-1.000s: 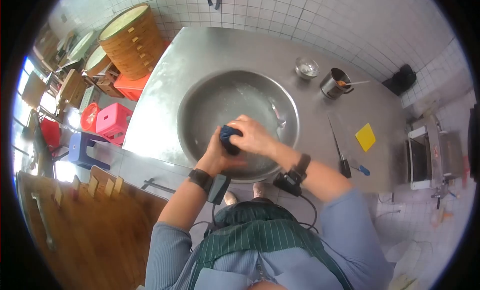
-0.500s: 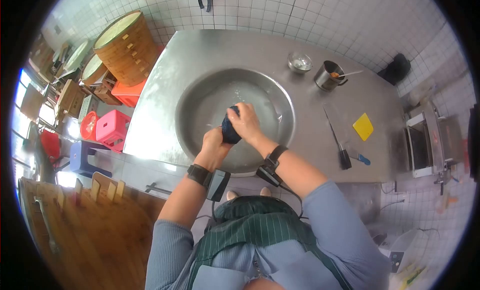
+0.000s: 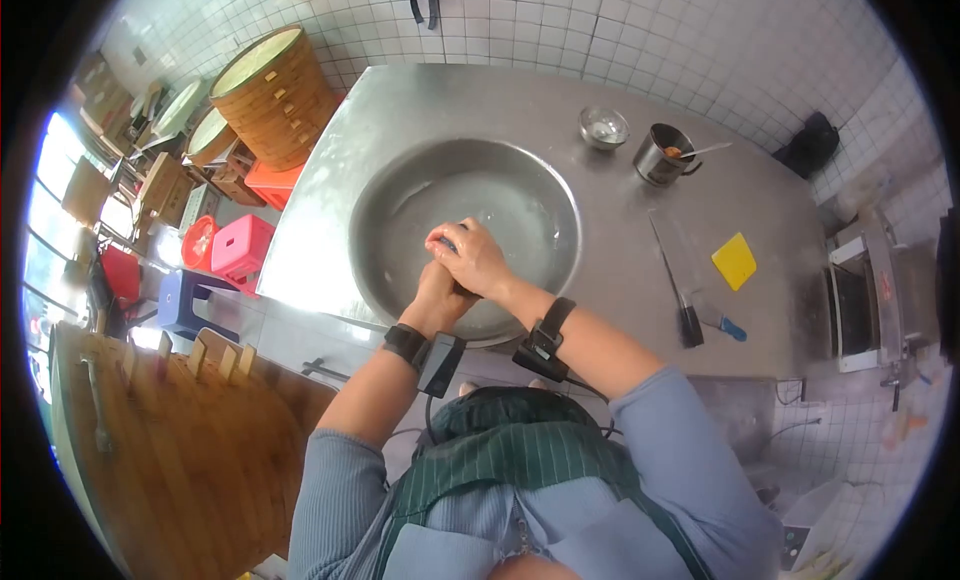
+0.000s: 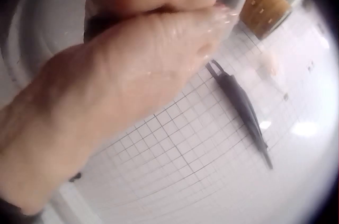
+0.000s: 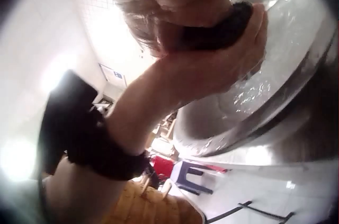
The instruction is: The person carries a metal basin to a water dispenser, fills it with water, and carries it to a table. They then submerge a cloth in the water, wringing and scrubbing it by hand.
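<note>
A wadded dark blue cloth [image 5: 225,30] is squeezed between both hands, over a wide metal basin [image 3: 365,210] of water. My left hand [image 3: 437,295] grips it from below, its fingers curled round the bundle. Over the top, my right hand [image 3: 475,260] clasps the cloth with bent fingers. Most of the cloth is covered by the hands in the head view; the right wrist view shows it as a dark strip between them. Wet skin glistens in the left wrist view.
Right of the basin on the steel table [image 3: 620,230] are a glass bowl [image 3: 604,127], a metal mug [image 3: 663,160], a long black-handled knife [image 3: 688,320], a blue-handled tool [image 3: 732,328] and a yellow scraper [image 3: 734,261]. Bamboo steamers [image 3: 280,100] stand at the back left.
The hands have shifted round the cloth, and the right hand now covers nearly all of it. The cloth stays over the basin. Both hands have drawn closer together since the earliest frame.
</note>
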